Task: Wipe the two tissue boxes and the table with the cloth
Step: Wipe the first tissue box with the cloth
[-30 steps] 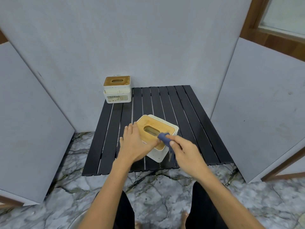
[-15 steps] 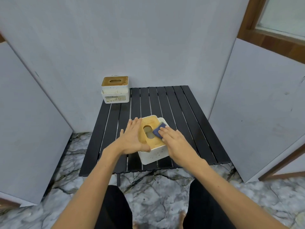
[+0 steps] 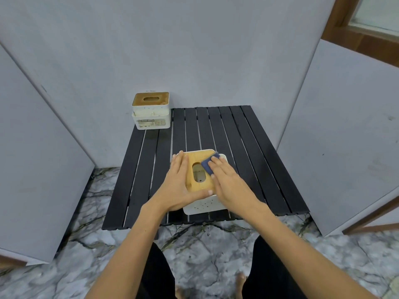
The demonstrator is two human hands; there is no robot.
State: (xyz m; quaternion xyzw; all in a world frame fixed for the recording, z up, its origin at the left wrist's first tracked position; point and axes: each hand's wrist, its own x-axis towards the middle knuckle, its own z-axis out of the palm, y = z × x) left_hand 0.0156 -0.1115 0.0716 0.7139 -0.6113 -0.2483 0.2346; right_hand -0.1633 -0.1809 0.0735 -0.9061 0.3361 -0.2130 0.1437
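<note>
A white tissue box [image 3: 201,207] with a wooden slotted lid stands near the front edge of the black slatted table [image 3: 254,152]. My left hand [image 3: 179,186] grips the box's left side, thumb across the lid's near edge. My right hand [image 3: 226,180] lies flat on the lid's right side and presses a small blue cloth [image 3: 209,164] against it beside the oval slot. A second white tissue box [image 3: 151,114] with a wooden lid sits at the table's far left corner, untouched.
Grey panels [image 3: 345,126] close in the table on the left, back and right. Marble floor [image 3: 205,251] lies below the table's front edge, with my dark-trousered legs and bare feet on it. A wooden window frame is at the upper right.
The near box has been turned so its lid slot runs front to back. My right hand went from pinching the cloth at the lid's edge to pressing it flat, sliding toward the far right corner.
</note>
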